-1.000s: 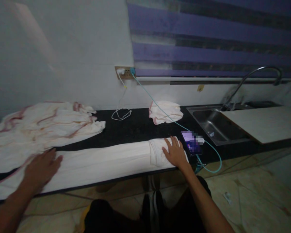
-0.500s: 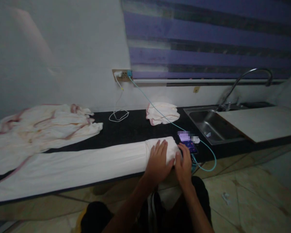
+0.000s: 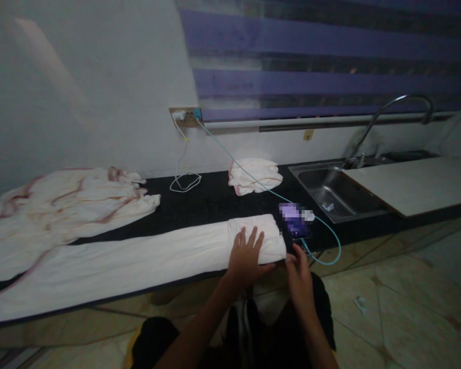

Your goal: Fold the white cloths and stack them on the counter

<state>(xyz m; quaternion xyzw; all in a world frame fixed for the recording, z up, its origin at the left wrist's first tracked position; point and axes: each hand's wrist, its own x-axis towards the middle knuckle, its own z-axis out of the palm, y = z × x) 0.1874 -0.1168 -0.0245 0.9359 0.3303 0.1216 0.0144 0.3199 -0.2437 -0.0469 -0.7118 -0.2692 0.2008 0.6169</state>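
Note:
A long white cloth (image 3: 157,259) with pinkish edging lies in a strip along the front of the dark counter. Its right end is folded back over itself into a thick flap (image 3: 271,230). My left hand (image 3: 246,259) rests flat on this flap, fingers spread and pointing away from me. Beside the flap's near right corner is my right hand (image 3: 300,277), its fingers slightly bent and apart, with the fingertips at or very close to the cloth's edge. Whether they touch it is hard to see. Just beyond the right fingertips lies a phone (image 3: 295,225) with a lit screen.
A crumpled heap of white cloth (image 3: 80,200) covers the counter's left. Near the wall lie a folded cloth (image 3: 255,177) and a white cable (image 3: 185,183). A blue cable (image 3: 230,154) runs from the socket (image 3: 185,117). At right are a sink (image 3: 330,192) and a white board (image 3: 415,184).
My right hand has moved off the flap toward me and slightly right, down to its near corner. My left hand has slid slightly toward me, its fingers spreading wider. The view has shifted a little.

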